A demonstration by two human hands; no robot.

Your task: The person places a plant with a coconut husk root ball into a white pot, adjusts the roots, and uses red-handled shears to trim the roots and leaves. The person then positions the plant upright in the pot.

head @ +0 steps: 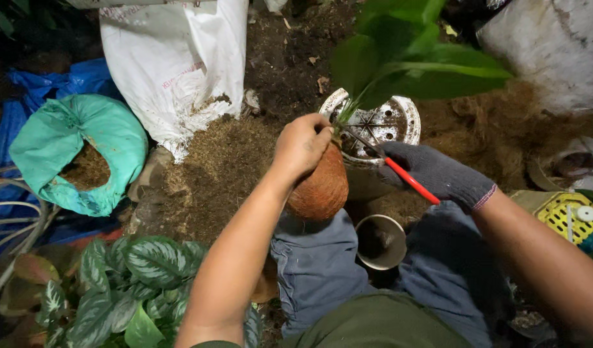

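My left hand (301, 145), bare, grips the top of a rounded brown coconut-fibre ball (320, 190) from which a green leafy plant (406, 58) rises. My right hand (435, 173) wears a dark grey glove and holds a red-handled tool (409, 181) whose dark tip points at the base of the plant stems. Behind the ball stands a white perforated pot (399, 119). My knees in blue trousers are below, with a small round cup (381, 241) between them.
A heap of brown coconut fibre (212, 174) covers the ground. At the left are a white sack (177, 64), a green bag holding fibre (77, 151) and blue plastic. A patterned-leaf plant (129, 283) grows at lower left. A yellow crate (564, 216) lies right.
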